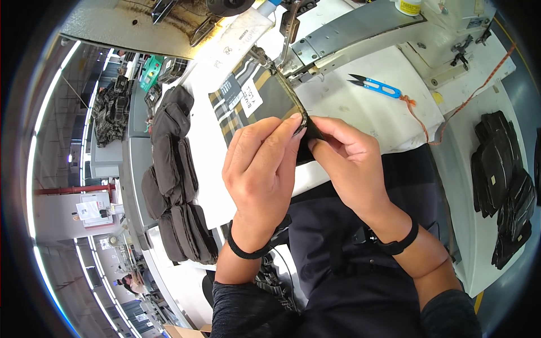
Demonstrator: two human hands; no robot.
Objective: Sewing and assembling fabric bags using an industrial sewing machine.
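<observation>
A dark fabric piece (276, 98) with a plaid side lies on the white sewing table (220, 197). A white label (251, 97) and a grey label (230, 92) sit on it. Its far end reaches the presser foot (262, 58) of a sewing machine (360, 34). My left hand (256, 160) pinches the bound edge at the near corner between thumb and fingers. Close beside it, my right hand (355, 166) grips the same corner from the right, thumb and fingertips pressed together on the cloth. The fingers partly hide that corner.
Blue thread snips (383, 87) lie right of the fabric, tied to an orange cord (473, 107). Dark padded fabric pieces (172, 163) are piled along the table's left edge. More dark pieces (501, 174) lie stacked at far right. A small bottle (408, 7) stands on the machine.
</observation>
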